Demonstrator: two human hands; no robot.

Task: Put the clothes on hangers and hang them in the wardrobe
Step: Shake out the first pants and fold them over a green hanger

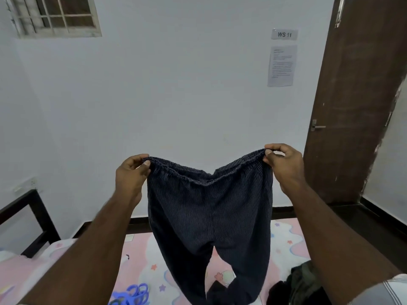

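Dark navy pinstriped trousers (209,208) hang in the air in front of me, spread out by their elastic waistband. My left hand (132,175) pinches the waistband's left corner and my right hand (284,166) pinches its right corner. Both legs drop down toward the bed (180,267). Blue plastic hangers (134,293) lie on the bed sheet at the lower left, below my left forearm. A pile of dark clothes (301,285) sits on the bed at the lower right, partly hidden by my right arm.
The bed has a pink patterned sheet and a dark frame (33,214) at the left. A white wall lies ahead with a taped paper notice (282,66). A brown wooden door (352,106) stands at the right. No wardrobe is in view.
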